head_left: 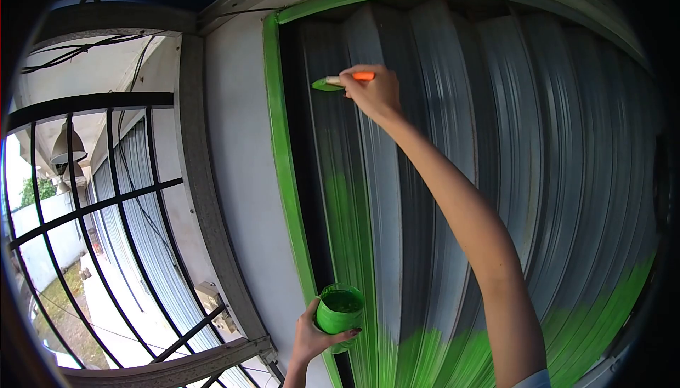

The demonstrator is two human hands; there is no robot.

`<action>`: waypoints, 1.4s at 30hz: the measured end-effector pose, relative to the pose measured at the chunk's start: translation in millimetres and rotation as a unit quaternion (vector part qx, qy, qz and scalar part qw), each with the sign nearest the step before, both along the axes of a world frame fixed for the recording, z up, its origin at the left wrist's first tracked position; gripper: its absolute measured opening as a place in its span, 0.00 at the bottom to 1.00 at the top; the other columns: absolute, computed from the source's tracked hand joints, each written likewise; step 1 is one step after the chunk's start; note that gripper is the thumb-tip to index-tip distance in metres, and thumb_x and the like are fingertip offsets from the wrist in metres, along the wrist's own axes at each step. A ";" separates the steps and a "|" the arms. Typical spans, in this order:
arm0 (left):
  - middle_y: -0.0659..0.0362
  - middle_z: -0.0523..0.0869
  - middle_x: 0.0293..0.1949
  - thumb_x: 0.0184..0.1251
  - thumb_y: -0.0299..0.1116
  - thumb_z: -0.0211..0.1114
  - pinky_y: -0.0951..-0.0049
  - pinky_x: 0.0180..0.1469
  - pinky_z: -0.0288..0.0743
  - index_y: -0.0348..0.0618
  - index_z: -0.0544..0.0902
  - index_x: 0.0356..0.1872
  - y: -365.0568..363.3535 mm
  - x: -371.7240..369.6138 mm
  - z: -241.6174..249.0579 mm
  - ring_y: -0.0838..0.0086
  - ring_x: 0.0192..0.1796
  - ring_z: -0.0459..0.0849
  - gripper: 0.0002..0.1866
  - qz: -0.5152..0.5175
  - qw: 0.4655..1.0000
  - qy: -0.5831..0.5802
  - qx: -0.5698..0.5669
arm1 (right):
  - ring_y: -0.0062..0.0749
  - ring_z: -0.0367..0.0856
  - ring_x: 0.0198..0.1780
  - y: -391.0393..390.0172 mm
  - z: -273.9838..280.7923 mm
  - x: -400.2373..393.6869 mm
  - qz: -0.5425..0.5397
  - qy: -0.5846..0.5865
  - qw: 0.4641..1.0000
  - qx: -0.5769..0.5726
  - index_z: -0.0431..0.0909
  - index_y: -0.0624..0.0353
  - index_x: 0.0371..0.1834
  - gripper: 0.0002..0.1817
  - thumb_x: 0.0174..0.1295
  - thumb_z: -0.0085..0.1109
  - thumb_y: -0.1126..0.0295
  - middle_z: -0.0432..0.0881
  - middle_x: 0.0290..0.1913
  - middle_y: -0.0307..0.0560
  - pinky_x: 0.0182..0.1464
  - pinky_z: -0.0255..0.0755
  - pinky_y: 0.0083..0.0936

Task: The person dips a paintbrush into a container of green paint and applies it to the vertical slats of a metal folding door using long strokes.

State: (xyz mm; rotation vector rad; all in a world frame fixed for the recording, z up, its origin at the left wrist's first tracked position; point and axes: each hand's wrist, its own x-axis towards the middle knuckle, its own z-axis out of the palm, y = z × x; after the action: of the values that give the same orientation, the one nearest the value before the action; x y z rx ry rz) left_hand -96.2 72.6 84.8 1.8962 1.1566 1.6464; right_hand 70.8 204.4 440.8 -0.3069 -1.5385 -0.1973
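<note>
My right hand (375, 94) is closed round the orange handle of a paintbrush (329, 84), raised high on the left part of a grey corrugated metal panel (439, 175). Green paint coats the bristles, which point left and overlap a dark fold of the panel. Lower down, my left hand (319, 335) grips a clear cup of green paint (340, 310), its inside wall smeared green. Fresh green covers the panel's lower part and climbs in a strip above the cup; the upper folds are bare grey.
A green-painted frame (283, 154) borders the panel along its left and top. Left of it stands a pale wall strip (237, 147), then a window with black metal bars (92, 211). Through the bars show a hanging lamp (68, 142), a white wall and grass.
</note>
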 end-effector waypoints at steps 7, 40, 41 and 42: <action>0.50 0.87 0.43 0.34 0.44 0.84 0.66 0.53 0.79 0.32 0.78 0.49 -13.7 -1.6 -9.7 0.66 0.46 0.87 0.39 -0.005 1.000 -0.013 -0.014 | 0.30 0.80 0.20 15.1 -139.5 -5.0 -0.019 -0.115 0.992 0.055 0.84 0.50 0.36 0.05 0.58 0.64 0.68 0.83 0.23 0.41 0.26 0.73 0.28; 0.53 0.79 0.58 0.28 0.38 0.81 0.53 0.66 0.67 0.41 0.74 0.60 -84.9 33.9 -27.9 0.55 0.62 0.76 0.46 0.008 0.952 0.280 0.125 | 0.30 0.81 0.21 -204.4 -274.5 103.8 0.143 -0.424 0.832 -0.327 0.85 0.61 0.32 0.08 0.54 0.64 0.67 0.83 0.21 0.44 0.25 0.71 0.22; 0.54 0.79 0.58 0.28 0.39 0.81 0.53 0.66 0.66 0.41 0.74 0.60 -84.5 34.4 -28.0 0.55 0.62 0.76 0.47 0.008 0.949 0.287 0.127 | 0.31 0.81 0.21 -205.1 -273.9 104.3 0.141 -0.429 0.833 -0.319 0.85 0.61 0.32 0.08 0.54 0.63 0.67 0.83 0.21 0.44 0.25 0.71 0.22; 0.54 0.79 0.58 0.27 0.39 0.80 0.53 0.66 0.66 0.42 0.75 0.60 -84.7 35.1 -27.0 0.56 0.62 0.75 0.47 0.008 0.948 0.293 0.127 | 0.31 0.81 0.21 -205.7 -274.1 104.9 0.140 -0.430 0.833 -0.319 0.85 0.61 0.31 0.08 0.54 0.63 0.68 0.83 0.21 0.44 0.25 0.71 0.22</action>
State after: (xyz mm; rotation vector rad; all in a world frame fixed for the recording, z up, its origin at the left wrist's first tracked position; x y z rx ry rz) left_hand -61.1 -12.1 57.8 2.6656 1.2049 1.3185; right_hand 175.7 -1.3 166.8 -0.5543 -2.5136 0.5030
